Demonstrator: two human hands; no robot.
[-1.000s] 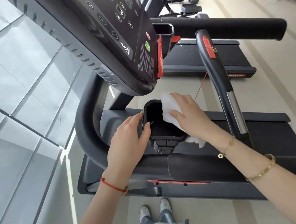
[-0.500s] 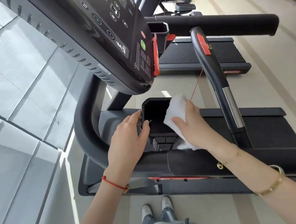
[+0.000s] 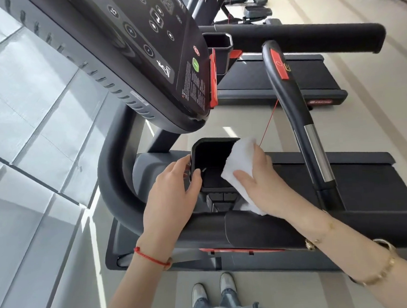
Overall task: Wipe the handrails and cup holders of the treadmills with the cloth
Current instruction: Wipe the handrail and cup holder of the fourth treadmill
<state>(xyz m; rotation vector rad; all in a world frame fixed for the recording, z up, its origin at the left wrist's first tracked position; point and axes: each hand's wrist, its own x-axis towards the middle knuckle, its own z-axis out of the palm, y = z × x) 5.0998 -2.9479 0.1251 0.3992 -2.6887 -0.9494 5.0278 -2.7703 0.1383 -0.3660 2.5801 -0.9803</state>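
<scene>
The near cup holder (image 3: 214, 165) sits btwn both hands, just under the console (image 3: 144, 52), w/ its opening facing up toward the camera. Left hand (image 3: 170, 191) grips the holder's left rim, thumb hooked over the edge into the opening, steadying it. Right hand (image 3: 259, 181) presses the white cloth (image 3: 237, 162) flat against the holder's right wall, fingers spread over the cloth; cloth's tail hangs down near the wrist. The two hands are apart, one on each side of the holder.

The cloth is on the right rim, so the unwiped inside lies left and down from the right hand; that hand is prob the one to sweep in.

Count: 1 cloth, 2 cup holders in view (2nd holder (image 3: 218, 47) farther off), 2 treadmills at least, 1 upright handrail (image 3: 295, 115) right of the hands, 1 padded bar (image 3: 309, 37) far.
</scene>
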